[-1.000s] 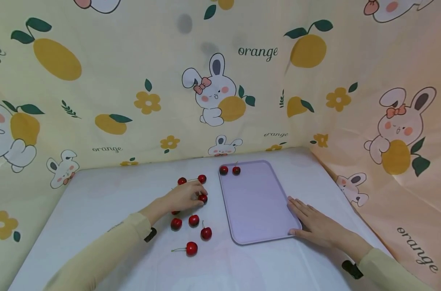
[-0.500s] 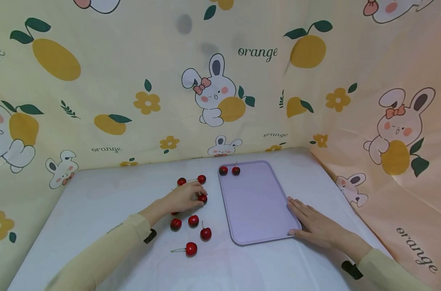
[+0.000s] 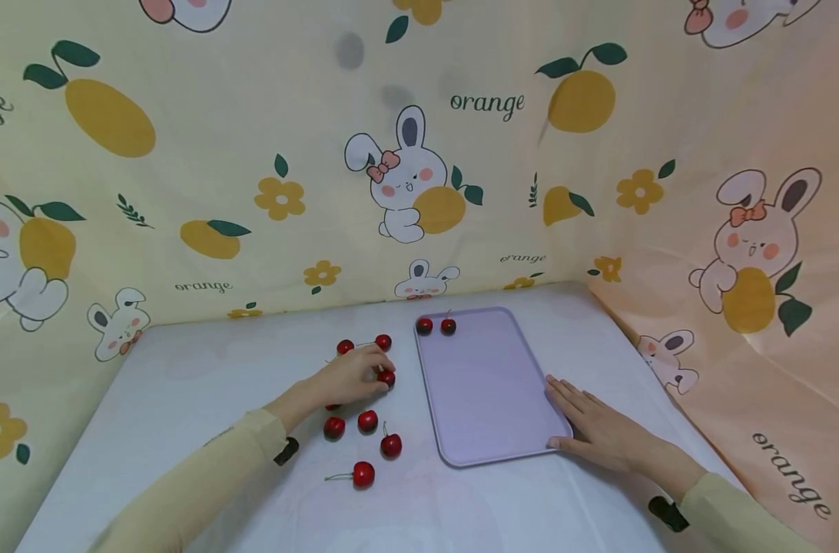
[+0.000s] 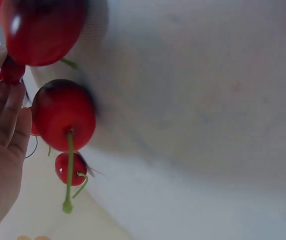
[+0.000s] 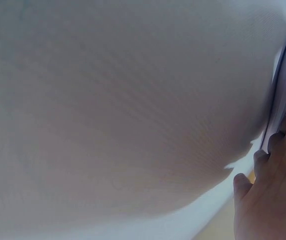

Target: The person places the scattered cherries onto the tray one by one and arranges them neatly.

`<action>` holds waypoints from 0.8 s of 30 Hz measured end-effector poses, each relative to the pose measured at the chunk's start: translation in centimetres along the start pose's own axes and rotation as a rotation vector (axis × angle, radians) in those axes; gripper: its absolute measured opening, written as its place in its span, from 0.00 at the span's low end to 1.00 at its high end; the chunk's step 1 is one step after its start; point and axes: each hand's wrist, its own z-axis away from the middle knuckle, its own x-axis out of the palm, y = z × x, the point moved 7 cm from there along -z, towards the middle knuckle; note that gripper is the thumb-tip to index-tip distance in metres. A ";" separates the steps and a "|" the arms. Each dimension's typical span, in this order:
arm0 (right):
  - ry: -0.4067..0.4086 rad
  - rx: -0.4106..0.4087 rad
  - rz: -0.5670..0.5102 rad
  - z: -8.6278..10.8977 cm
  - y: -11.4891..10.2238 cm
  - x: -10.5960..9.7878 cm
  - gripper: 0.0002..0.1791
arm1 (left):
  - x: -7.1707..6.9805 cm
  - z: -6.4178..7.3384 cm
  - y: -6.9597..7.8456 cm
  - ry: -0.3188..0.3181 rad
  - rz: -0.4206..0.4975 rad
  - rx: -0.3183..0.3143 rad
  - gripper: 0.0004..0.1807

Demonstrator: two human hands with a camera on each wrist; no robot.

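My left hand (image 3: pixel 345 376) pinches a dark red cherry (image 3: pixel 386 379) between thumb and fingertips, just left of the lilac tray (image 3: pixel 489 392). The left wrist view shows that same cherry (image 4: pixel 12 72) at the fingertips, with larger-looking cherries close to the camera. Straight fingers of my right hand (image 3: pixel 602 432) rest against the tray's right edge near its front corner. The right wrist view catches part of that hand (image 5: pixel 275 192) beside the tray's rim (image 5: pixel 284 92). Two cherries lie in the tray's far left corner, one (image 3: pixel 424 326) at the rim and another (image 3: pixel 449 326) beside it.
Several loose cherries surround the left hand on the white tabletop (image 3: pixel 205 376). One with a long stem (image 3: pixel 363 475) lies nearest the front, another (image 3: pixel 383 342) behind the fingers. Some are partly hidden by the hand. A printed cloth (image 3: pixel 309 130) stands behind the table.
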 end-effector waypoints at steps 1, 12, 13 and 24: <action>0.000 0.002 -0.002 0.0 0.0 0.0 0.51 | -0.1 -0.1 0.0 0.005 0.004 0.002 0.17; 0.011 -0.008 0.011 -0.1 0.1 0.1 0.50 | -1.2 -1.6 0.4 0.083 0.087 -0.002 0.17; 0.014 -0.010 0.011 -0.1 0.1 0.1 0.50 | -1.3 -1.8 0.6 0.092 0.095 0.004 0.17; 0.015 -0.012 -0.001 0.0 0.0 0.1 0.51 | -2.1 -4.3 2.2 0.167 0.135 0.067 0.16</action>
